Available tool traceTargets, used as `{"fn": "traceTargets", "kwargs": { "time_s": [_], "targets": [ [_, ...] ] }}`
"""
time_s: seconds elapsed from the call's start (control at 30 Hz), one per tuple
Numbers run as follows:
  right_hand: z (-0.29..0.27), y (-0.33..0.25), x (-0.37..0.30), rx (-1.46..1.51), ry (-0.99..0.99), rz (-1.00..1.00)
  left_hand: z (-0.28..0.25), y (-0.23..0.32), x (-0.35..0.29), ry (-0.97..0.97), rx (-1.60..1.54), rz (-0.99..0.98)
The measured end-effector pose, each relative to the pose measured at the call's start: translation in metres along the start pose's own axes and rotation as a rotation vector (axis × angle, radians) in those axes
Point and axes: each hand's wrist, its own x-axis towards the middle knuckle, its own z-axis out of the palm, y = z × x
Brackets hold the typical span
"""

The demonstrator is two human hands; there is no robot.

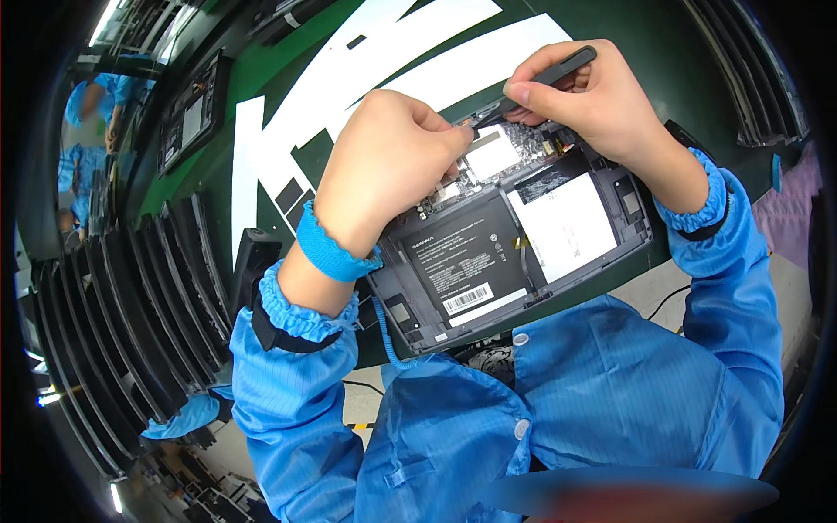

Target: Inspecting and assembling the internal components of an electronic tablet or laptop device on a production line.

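An opened tablet (pixel 410 327) lies tilted in front of me, its inside facing up. A black battery (pixel 462 253) with a printed label and a white-covered block (pixel 567 222) fill its near half. The circuit board (pixel 523 144) runs along the far edge. My left hand (pixel 388 152) is over the board's left part, thumb and finger pinched at its far edge; whatever lies between them is hidden. In my right hand (pixel 584 105) are black tweezers (pixel 558 70), slanting down with their tip at the board close to my left fingertips.
A blue wrist strap (pixel 336 248) circles my left wrist, its coiled cord (pixel 384 336) hanging beside the tablet. White sheets (pixel 410 52) cover part of the green table (pixel 628 39). Another opened device (pixel 192 113) lies far left. Black panels stand in a rack (pixel 131 305) at left; more (pixel 754 78) stand right.
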Motion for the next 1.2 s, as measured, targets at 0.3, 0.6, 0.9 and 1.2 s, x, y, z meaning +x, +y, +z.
{"fn": "traceTargets", "kwargs": {
  "time_s": [0.3, 0.6, 0.9, 1.2],
  "targets": [
    [-0.001, 0.003, -0.002, -0.007, 0.012, -0.006, 0.004, 0.004, 0.003, -0.015, 0.001, -0.041],
    [0.002, -0.003, 0.001, -0.115, -0.036, -0.009, -0.013, 0.009, 0.005, -0.086, 0.096, -0.067],
    [-0.009, -0.001, 0.001, 0.357, 0.121, 0.138, -0.027, -0.047, -0.078, 0.396, 0.047, 0.297],
    [0.136, -0.060, 0.044, -0.140, -0.144, -0.134, -0.029, -0.160, -0.097, 0.564, 0.492, 0.295]
  ]
}}
